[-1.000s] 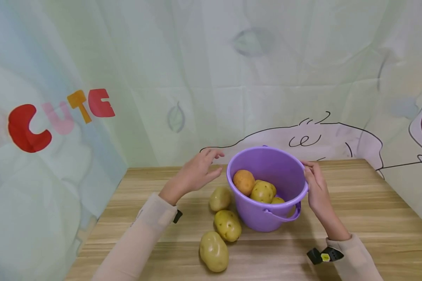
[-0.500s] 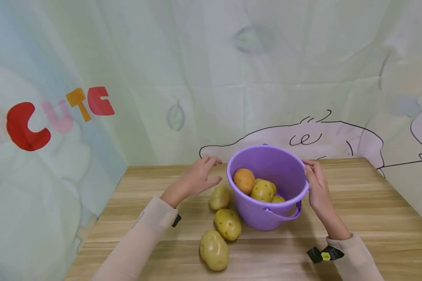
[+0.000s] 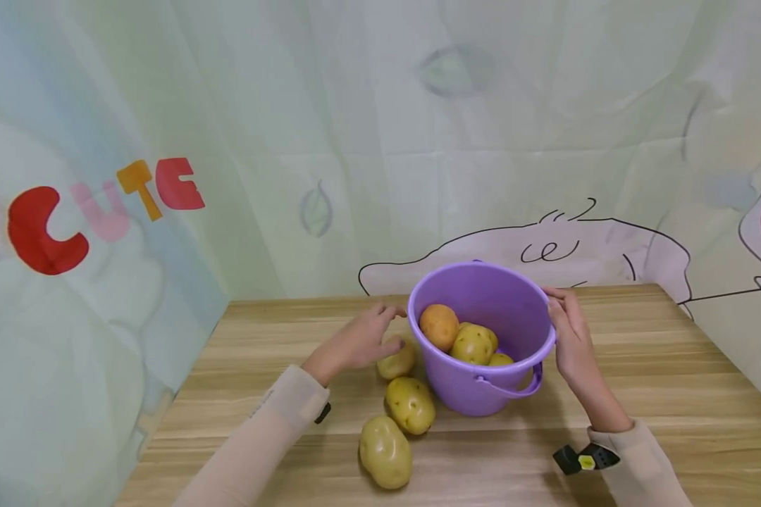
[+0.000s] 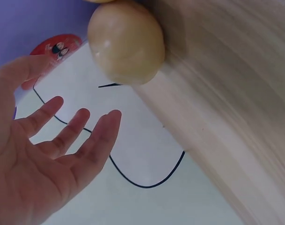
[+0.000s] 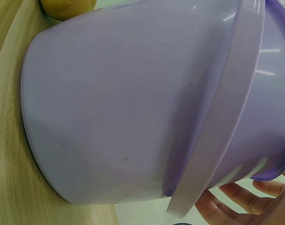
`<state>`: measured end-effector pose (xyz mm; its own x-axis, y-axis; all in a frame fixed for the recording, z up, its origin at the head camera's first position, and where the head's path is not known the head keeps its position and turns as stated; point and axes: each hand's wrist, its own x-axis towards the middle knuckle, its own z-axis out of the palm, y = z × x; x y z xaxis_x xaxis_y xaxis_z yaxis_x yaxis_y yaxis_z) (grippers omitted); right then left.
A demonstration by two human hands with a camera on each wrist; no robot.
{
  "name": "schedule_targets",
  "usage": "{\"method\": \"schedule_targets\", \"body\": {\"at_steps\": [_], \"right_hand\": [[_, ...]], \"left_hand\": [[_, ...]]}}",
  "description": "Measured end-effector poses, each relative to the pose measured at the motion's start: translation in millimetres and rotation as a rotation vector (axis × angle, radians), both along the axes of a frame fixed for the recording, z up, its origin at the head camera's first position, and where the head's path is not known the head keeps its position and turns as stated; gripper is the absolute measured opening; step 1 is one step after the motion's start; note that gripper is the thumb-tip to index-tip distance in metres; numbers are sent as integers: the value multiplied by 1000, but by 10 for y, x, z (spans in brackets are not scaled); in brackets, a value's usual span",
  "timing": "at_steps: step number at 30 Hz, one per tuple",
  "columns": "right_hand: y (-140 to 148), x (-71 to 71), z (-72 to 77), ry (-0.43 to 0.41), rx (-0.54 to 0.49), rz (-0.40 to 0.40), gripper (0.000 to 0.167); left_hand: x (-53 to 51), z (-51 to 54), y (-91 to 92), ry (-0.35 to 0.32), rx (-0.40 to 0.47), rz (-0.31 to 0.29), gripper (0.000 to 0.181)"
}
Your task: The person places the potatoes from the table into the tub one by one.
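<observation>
Hands (image 3: 355, 343) flank purple bucket (image 3: 466, 391) beside potatoes (image 3: 410, 406), backdrop lettering (image 3: 117, 222) reading "CUTE"

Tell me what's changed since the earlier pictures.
The left-hand grip has come down toward the farthest loose potato and now hides part of it in the head view, holding nothing. Nothing was taken hold of or let go. The right-hand grip stays on the purple bucket; the bucket, the middle potato and the nearest potato look unmoved.
</observation>
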<state>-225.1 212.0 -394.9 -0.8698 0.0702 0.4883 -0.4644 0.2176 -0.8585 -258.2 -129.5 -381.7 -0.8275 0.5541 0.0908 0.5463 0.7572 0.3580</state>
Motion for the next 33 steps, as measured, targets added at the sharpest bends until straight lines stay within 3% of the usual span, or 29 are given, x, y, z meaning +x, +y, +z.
{"method": "schedule_targets", "body": {"at_steps": [12,21,33], "right_hand": [[-9,5,7,-6,-12,11,36],[-6,4,8,-2,-8,3,36],[-12,-7,3,8,-15,6,35]], "left_hand": [[9,-167,67,-16,-33,0,51],[21,-231,119,-77,-47,19,53],[14,-292,149,-79,-73,21,53]]}}
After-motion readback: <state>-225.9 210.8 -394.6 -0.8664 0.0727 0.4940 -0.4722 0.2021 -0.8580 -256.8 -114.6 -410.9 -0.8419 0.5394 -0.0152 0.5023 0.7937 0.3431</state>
